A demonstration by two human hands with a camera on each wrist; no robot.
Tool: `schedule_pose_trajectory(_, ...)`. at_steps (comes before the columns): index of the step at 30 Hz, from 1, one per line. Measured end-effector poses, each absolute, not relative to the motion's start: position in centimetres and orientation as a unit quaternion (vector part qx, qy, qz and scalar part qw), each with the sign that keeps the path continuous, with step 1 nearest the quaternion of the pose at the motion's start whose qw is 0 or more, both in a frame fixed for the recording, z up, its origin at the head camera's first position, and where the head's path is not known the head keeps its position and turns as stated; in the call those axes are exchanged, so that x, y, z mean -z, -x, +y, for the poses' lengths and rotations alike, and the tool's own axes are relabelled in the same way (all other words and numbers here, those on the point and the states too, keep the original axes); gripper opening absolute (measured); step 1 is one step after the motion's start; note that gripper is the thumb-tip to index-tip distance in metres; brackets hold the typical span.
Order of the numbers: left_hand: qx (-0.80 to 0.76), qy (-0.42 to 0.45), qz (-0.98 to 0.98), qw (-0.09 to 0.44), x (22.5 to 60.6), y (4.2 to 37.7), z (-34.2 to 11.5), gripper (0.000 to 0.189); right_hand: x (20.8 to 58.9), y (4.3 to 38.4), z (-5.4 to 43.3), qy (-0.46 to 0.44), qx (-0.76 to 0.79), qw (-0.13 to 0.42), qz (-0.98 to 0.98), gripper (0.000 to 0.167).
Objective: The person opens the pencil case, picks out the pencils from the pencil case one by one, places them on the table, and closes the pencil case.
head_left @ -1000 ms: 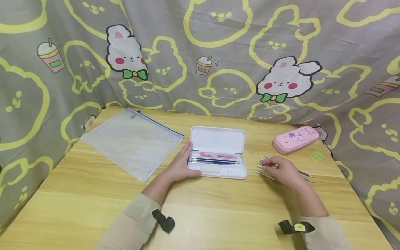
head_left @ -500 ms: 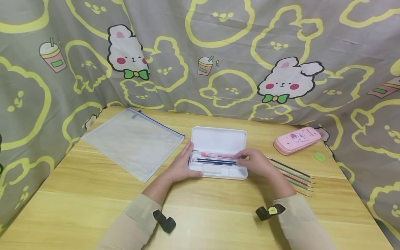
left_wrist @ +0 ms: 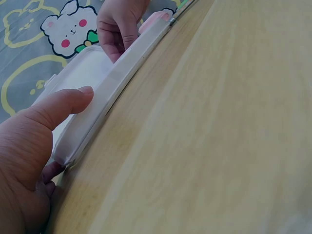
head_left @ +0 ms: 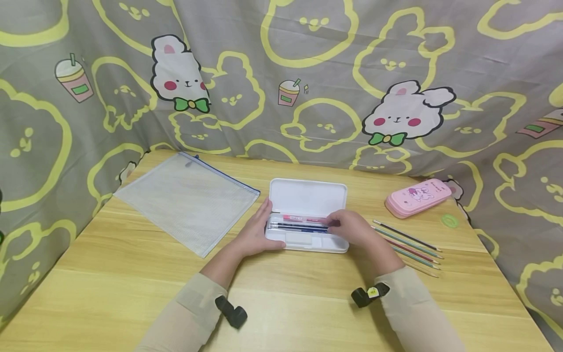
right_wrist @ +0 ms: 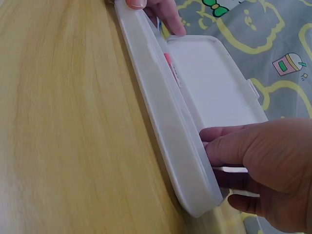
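- Cartoon curtain (head_left: pixel 327 58) at the back, wood-look tabletop (head_left: pixel 299 303), and a white pencil case (head_left: pixel 308 195) sitting mid-tabletop with its lid tipped back.
- Left hand (head_left: pixel 254 233) is clamped round the case's left end, thumb on the front rim. Right hand (head_left: pixel 353 227) has fingertips down in the right end; can't tell if they're pinching anything.
- Case is probably light, stiff, kinda slick plastic, so I'd hold it by the end walls, not the lid.
- Head view shows dark pencils (head_left: pixel 303 227) inside; left wrist view hides them behind the front wall. Right wrist view catches the lid's latch tab (right_wrist: pixel 253 90), which I can't make out from above.
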State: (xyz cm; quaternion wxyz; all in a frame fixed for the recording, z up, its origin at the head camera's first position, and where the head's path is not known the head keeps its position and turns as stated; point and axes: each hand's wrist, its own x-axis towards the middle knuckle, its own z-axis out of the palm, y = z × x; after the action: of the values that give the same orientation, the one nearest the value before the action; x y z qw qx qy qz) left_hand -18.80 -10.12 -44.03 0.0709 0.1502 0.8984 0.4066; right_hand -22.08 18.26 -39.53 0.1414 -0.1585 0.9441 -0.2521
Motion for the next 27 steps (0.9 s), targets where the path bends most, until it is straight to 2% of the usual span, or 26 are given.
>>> schedule_pose_trajectory(17,-0.407,-0.148,0.898,0.072,44.0,18.8,-10.1,0.127,39.9,22.4,17.9,0.149,0.257,0.162,0.941,0.024)
schedule_pose_trajectory(27,-0.408,-0.150,0.898,0.070,44.1,18.9,-10.2,0.126,39.5,21.9,18.9,0.148,0.288,0.137,0.936,0.023)
